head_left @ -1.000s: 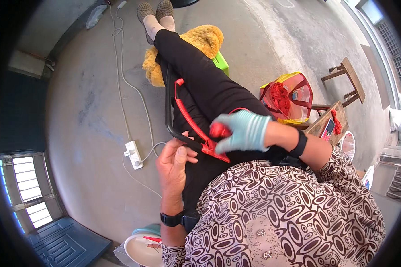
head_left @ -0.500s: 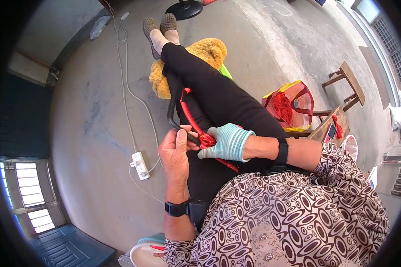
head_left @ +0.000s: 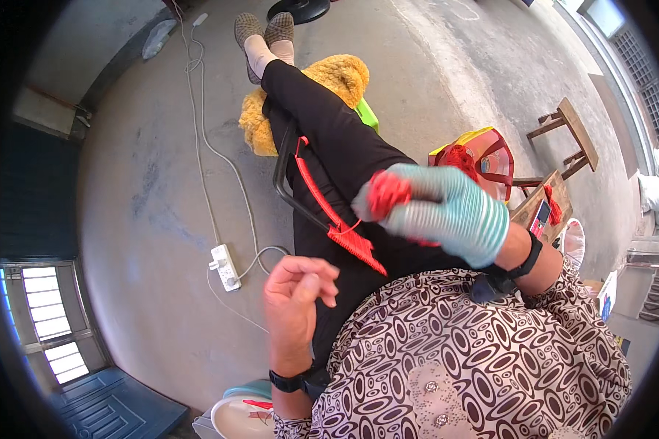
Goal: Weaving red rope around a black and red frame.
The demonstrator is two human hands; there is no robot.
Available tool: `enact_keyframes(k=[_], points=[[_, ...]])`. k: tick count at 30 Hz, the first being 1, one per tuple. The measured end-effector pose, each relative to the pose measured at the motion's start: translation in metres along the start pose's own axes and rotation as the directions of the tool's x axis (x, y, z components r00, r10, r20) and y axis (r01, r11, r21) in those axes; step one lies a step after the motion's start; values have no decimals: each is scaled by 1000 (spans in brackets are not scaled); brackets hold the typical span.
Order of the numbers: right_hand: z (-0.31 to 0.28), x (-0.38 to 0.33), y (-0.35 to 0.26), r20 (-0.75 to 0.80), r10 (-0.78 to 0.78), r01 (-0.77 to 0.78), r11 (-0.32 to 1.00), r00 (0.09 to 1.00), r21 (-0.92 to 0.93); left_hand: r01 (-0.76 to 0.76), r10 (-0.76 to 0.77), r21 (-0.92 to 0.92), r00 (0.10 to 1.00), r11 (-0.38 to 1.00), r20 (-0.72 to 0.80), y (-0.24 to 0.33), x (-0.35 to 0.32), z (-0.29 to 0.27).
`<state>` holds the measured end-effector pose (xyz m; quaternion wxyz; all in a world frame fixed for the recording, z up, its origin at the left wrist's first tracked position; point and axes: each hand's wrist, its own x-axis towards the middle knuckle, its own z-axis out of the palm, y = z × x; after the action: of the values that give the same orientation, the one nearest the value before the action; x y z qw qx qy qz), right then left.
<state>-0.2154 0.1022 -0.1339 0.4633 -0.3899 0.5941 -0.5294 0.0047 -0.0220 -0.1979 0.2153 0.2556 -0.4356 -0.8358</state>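
Observation:
My right hand [head_left: 447,212], in a teal-and-white striped glove, is lifted over my thigh and blurred by motion. It is closed around a bundle of red cord [head_left: 388,192]. From the bundle a thin strand runs to a black bent rod frame [head_left: 280,179] on my lap. Red cord wrapping [head_left: 355,245] covers one end of this frame, and a curved red strip [head_left: 315,186] spans beside the rod. Bare and raised, my left hand [head_left: 296,293] has loosely bent fingers with nothing visible in them; it is apart from the frame.
A red and yellow bag [head_left: 499,164] with red cord sits right, by a wooden stool [head_left: 520,214] bearing a phone. Another stool [head_left: 582,135] stands beyond. Left lie a white power strip [head_left: 225,267] and cables. A yellow plush cloth [head_left: 344,77] lies under my legs; lower left stands a bowl [head_left: 234,417].
My right hand has pulled up and to the right with the cord bundle. My left hand has let go of the black frame and moved back toward me.

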Motion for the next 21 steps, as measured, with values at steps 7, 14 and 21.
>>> enact_keyframes(k=[7, 14, 21], points=[[40, 22, 22, 338, -333, 360, 933, 880, -18, 81, -68, -80, 986, 994, 152, 12, -13, 28], [-14, 14, 30, 874, -213, -429, 805, 438, 411, -486, 361, 201, 818, 851, 449, 71, -31, -27], [-10, 34, 19, 885, -162, 36, 986, 436, 162, -503, 613, 738, 775, 450, 155, 84, -39, -10]])
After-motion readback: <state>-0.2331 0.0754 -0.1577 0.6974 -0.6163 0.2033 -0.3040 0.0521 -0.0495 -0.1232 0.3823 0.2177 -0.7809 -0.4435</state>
